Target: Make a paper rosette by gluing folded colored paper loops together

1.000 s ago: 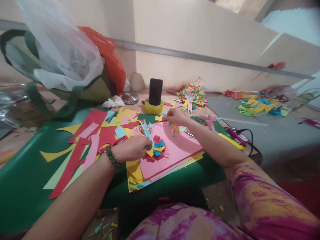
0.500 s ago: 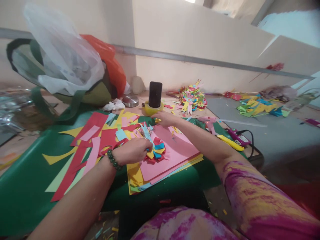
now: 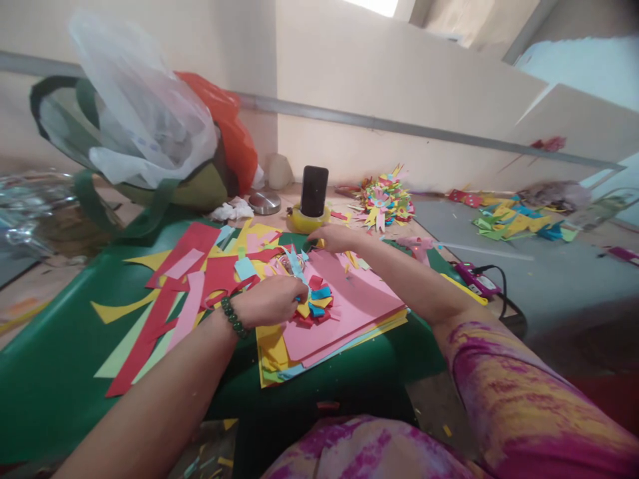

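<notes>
My left hand (image 3: 279, 301), with a green bead bracelet at the wrist, is closed at the left edge of a paper rosette (image 3: 319, 311) of red, blue and yellow loops. The rosette lies on a stack of pink paper sheets (image 3: 349, 319). A light blue paper strip (image 3: 295, 263) stands up just beyond this hand. My right hand (image 3: 333, 238) reaches to the far edge of the stack, fingers bent down and drawn together. Anything between them is hidden. Right behind it a dark phone (image 3: 314, 191) leans upright in a yellow tape roll (image 3: 305, 221).
Red, pink and yellow paper strips (image 3: 184, 293) cover the green tabletop (image 3: 54, 352) on the left. A pink glue gun (image 3: 419, 247) and purple power strip (image 3: 476, 279) lie at right. Behind are a paper-flower pile (image 3: 384, 203) and a bag (image 3: 194, 189).
The whole view has shifted slightly. My right hand's fingers have drawn closer together by the tape roll, and a small yellow bit beside them no longer shows. My left hand stays at the rosette.
</notes>
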`<state>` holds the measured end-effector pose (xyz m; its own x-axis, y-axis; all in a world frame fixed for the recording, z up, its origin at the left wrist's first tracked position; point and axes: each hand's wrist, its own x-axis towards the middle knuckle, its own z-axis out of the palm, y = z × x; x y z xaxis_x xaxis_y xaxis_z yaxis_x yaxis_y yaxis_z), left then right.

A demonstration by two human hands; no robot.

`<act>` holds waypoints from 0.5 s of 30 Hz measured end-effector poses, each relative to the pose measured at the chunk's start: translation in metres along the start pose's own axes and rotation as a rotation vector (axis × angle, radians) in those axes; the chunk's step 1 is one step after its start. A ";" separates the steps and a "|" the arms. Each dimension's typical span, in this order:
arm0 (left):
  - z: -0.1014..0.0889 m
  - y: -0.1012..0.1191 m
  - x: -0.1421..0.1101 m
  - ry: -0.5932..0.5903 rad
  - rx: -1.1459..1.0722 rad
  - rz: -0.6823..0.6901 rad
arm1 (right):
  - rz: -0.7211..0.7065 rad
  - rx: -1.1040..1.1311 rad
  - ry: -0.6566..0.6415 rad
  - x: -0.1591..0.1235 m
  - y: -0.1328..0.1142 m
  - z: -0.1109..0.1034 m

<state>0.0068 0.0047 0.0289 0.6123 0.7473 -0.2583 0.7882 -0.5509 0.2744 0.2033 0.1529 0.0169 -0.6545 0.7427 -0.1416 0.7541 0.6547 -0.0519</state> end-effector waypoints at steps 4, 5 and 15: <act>-0.002 0.002 -0.001 -0.022 -0.010 -0.010 | 0.097 -0.024 0.077 0.000 0.004 -0.004; -0.002 0.002 -0.001 -0.030 -0.009 -0.016 | 0.135 0.023 0.138 -0.003 0.008 -0.008; -0.002 0.003 0.000 -0.044 0.013 -0.021 | 0.310 1.050 0.296 -0.065 -0.021 -0.014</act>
<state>0.0090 0.0034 0.0319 0.5974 0.7421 -0.3040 0.8015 -0.5404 0.2560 0.2291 0.0924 0.0411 -0.3132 0.9477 -0.0606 0.4674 0.0983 -0.8786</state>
